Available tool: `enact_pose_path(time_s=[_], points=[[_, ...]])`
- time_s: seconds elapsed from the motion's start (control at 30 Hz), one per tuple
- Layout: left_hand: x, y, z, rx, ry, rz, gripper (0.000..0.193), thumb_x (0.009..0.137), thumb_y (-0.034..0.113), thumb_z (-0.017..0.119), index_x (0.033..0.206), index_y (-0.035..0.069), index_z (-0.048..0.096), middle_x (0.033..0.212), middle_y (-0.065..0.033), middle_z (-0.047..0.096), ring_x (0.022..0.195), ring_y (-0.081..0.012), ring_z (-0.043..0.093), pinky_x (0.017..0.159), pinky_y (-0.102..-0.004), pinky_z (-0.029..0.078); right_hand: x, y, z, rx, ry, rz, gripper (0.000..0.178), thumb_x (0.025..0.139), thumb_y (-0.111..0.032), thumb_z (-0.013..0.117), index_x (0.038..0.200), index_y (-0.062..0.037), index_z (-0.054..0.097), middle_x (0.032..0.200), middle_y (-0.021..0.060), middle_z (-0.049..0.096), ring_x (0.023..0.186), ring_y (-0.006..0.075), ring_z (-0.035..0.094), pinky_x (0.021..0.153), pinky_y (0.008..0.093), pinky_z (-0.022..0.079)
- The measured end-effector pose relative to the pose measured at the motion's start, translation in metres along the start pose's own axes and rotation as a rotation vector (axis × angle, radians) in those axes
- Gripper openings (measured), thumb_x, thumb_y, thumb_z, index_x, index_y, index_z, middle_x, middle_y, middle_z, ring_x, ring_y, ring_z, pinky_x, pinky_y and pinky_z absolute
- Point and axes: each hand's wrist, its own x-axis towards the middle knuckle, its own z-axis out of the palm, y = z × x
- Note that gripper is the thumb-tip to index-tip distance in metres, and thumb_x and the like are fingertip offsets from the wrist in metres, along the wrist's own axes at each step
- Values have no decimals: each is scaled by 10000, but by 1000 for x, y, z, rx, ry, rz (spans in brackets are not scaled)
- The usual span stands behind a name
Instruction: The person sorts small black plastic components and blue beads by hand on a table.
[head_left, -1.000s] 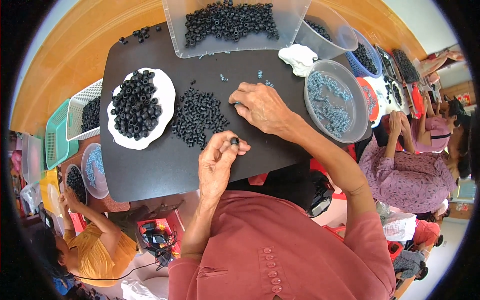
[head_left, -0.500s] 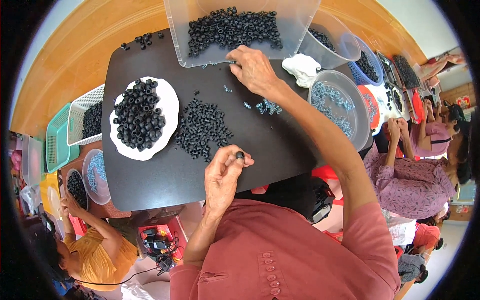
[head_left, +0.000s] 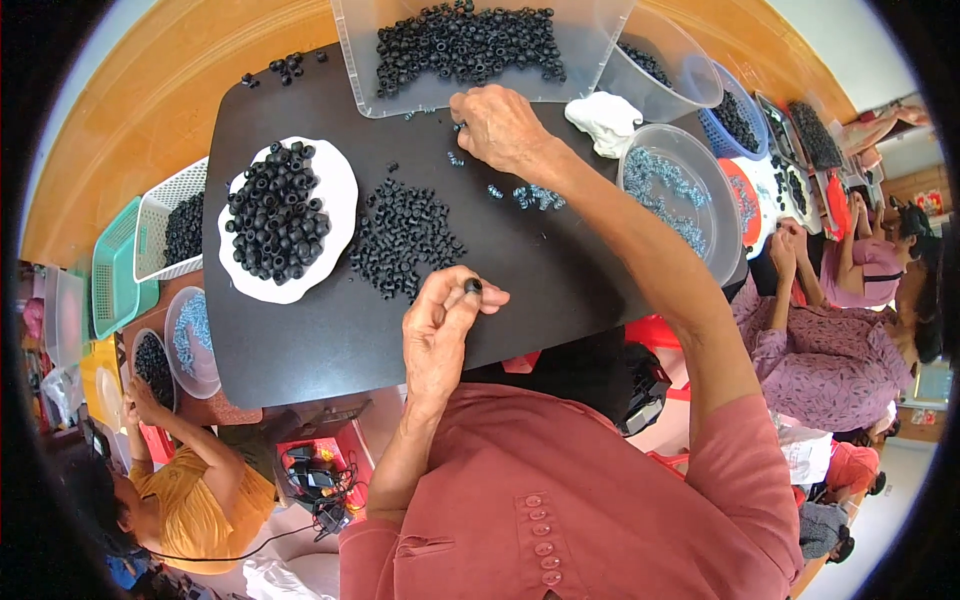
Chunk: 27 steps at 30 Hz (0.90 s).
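My left hand (head_left: pixel 437 325) pinches a small black hollow cap (head_left: pixel 473 286) between thumb and fingers, just above the near side of the dark table. Farther off, my right hand (head_left: pixel 498 128) bends over the tabletop in front of the clear bin, its fingers curled down. Their tips are mostly hidden, and a small metal piece shows at their edge. Beside that hand lie a few loose small springs (head_left: pixel 455 159) and a little pile of springs (head_left: pixel 538 197). A heap of small black parts (head_left: pixel 405 238) is spread on the table left of centre.
A white plate (head_left: pixel 341 205) of larger black caps stands left. At the back is a clear bin (head_left: pixel 590 95) of black caps; a white cloth (head_left: pixel 603 125) and a clear tub (head_left: pixel 722 205) of springs lie right. Other people sit at both sides, with baskets (head_left: pixel 125 262) at left.
My right hand's fingers have curled in and down over the table near the springs. My left hand still holds the black cap. The view has shifted slightly.
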Motion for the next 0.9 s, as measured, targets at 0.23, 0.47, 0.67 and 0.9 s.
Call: enact_pose_path(time_s=[0.23, 0.47, 0.67, 0.9], points=[[1, -2, -2, -127, 11, 27, 161, 937, 45, 473, 1062, -14, 558, 926, -132, 668, 849, -163, 634, 812, -305, 496, -34, -25, -30, 340, 33, 76, 87, 677, -28, 613, 755, 12, 609, 637, 133, 631, 601, 255, 653, 603, 333, 523], [1, -2, 0, -99, 11, 33, 162, 937, 41, 474, 1063, -17, 556, 922, -133, 666, 844, -162, 632, 809, -305, 496, -73, -43, -42, 524, 97, 188, 113, 699, -16, 633, 806, 13, 614, 647, 126, 632, 595, 195, 642, 594, 303, 516], [1, -3, 0, -85, 16, 40, 157, 935, 43, 482, 1060, -15, 557, 912, -125, 664, 840, -154, 626, 809, -296, 489, -65, -29, -34, 379, 89, 100, 142, 695, -95, 662, 804, -10, 632, 771, 137, 647, 727, 310, 647, 684, 403, 509], [0, -1, 1, -44, 17, 32, 154, 937, 54, 489, 1057, -11, 560, 912, -114, 662, 845, -149, 623, 808, -294, 488, -54, -44, -31, -36, -188, 56, 205, 709, -136, 667, 901, -64, 661, 868, 102, 639, 845, 281, 626, 751, 415, 454]])
